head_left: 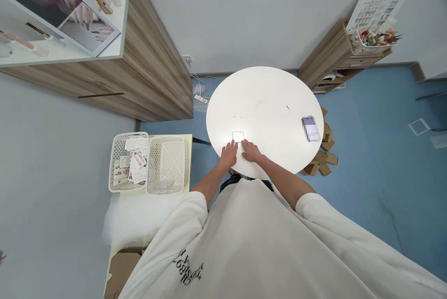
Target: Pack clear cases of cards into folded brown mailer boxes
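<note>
A small, flat white rectangle with a thin dark outline lies near the front edge of the round white table. What it is exactly I cannot make out. My left hand rests palm down at its lower left, fingers stretched forward and a ring on one of them. From the right, my right hand reaches to its lower right corner with fingers extended and fingertips down. Both hands are at the near edge of the rectangle, and neither has anything visible gripped in it.
A blurred purple-and-white item lies at the table's right. Left of the table stand a white basket of cards and a second white basket. Brown cardboard boxes sit on the floor; a wooden cabinet rises behind left.
</note>
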Demonstrator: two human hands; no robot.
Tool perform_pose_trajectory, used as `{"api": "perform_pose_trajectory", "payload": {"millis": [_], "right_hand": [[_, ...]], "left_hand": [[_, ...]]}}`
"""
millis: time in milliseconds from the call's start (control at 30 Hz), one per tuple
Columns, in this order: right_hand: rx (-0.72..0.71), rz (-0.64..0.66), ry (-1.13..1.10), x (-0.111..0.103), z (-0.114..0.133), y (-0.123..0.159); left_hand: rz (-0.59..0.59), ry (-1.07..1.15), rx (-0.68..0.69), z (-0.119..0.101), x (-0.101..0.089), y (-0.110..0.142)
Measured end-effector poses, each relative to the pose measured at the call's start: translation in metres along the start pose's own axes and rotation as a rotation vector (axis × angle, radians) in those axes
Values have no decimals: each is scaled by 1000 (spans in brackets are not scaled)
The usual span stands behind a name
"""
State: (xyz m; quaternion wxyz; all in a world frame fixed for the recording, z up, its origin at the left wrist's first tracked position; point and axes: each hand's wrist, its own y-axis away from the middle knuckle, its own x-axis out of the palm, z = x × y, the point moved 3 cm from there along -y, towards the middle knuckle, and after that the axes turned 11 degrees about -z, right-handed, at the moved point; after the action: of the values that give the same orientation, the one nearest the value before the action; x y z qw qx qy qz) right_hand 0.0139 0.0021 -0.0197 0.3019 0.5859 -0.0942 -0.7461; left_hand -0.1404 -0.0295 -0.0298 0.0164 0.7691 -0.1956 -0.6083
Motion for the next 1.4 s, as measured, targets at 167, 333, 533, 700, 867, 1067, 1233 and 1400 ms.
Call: {"api": "perform_pose_trajectory", "payload": {"millis": [167, 333, 533, 700, 867, 1067, 1233, 1400], "right_hand": [[29, -52, -17, -3, -3, 18], [18, -93, 17, -6, -8, 37], [-57, -143, 74, -1, -18, 70], [-146, -161, 106, 21, -26, 108], [-235, -167, 114, 50, -19, 146], [-321, -116, 112, 77, 14, 173], [-396, -66, 127, 99, 56, 180], [-429, -32, 145, 123, 112, 185]], "left_hand": [[-56, 24, 50, -2, -9, 10], [-76, 25, -9, -11, -14, 28], [-140, 31, -98, -38, -4, 68], [-178, 40, -180, -72, 22, 117], [-156, 61, -261, -96, 48, 174], [-158, 73, -379, -89, 56, 240], [-166, 80, -482, -67, 56, 289], [-152, 102, -549, -33, 59, 340]]}}
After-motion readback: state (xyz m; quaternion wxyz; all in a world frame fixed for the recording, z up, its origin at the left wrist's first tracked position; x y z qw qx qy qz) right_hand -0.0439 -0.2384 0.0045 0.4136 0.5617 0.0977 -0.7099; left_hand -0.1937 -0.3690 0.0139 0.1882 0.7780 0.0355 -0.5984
